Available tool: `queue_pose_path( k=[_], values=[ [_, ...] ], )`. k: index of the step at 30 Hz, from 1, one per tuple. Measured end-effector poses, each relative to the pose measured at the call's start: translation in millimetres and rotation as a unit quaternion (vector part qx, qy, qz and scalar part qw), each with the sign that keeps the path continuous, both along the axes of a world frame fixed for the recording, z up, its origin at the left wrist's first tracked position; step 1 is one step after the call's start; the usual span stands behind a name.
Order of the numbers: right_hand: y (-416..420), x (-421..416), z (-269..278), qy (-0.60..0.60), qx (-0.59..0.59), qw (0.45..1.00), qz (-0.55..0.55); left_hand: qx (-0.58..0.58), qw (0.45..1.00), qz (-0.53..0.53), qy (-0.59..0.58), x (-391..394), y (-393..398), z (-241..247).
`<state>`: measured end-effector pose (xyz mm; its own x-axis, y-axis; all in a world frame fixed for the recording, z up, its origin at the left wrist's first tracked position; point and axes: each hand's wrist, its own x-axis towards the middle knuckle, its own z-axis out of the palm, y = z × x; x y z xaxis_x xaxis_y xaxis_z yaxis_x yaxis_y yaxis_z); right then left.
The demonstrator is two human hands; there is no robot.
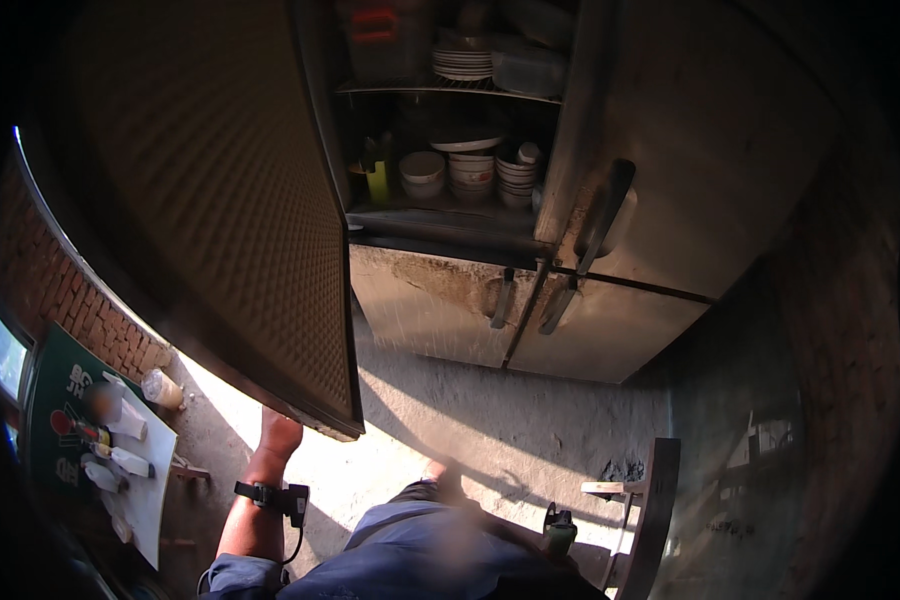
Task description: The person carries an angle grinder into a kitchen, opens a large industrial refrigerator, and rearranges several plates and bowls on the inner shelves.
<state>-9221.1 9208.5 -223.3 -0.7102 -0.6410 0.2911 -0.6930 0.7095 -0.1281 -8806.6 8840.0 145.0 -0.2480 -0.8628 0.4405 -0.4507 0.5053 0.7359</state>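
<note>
An open steel cabinet door (270, 262), its inner face dimpled, stands at the left. My left hand (281, 429) is at the door's near lower edge, its fingers hidden behind the door; a strapped device is on that forearm. My right hand is not in view. Before me, the open compartment holds stacked bowls (471, 176) with a plate (465, 142) on top, more bowls (516, 180) and a yellow-green container (377, 180). On the wire shelf (450, 88) above are stacked plates (463, 64) and a clear plastic container (529, 71).
Closed doors with dark handles (604, 217) adjoin the compartment. At the lower left, a white-topped table (154, 480) carries bottles (131, 461) and a plastic cup (162, 388). A wooden chair (656, 517) stands at the lower right, near a glass panel (742, 465).
</note>
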Motion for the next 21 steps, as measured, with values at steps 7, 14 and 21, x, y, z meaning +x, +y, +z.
queue_pose_path(
  k=[7, 14, 21],
  values=[
    [23.3, 5.5, -7.2, -0.031, 0.007, 0.999, -0.020, 0.057, 0.998, 0.011, 0.029, -38.6, 10.4, 17.1],
    [42.8, 8.2, -13.8, -0.063, 0.008, 0.997, -0.048, 0.090, 0.994, 0.009, -0.064, -66.5, 6.7, 20.0],
    [56.4, 17.4, -27.4, -0.114, 0.013, 0.990, -0.078, 0.206, 0.978, -0.010, 0.035, -95.7, -7.9, -0.6]
  ],
)
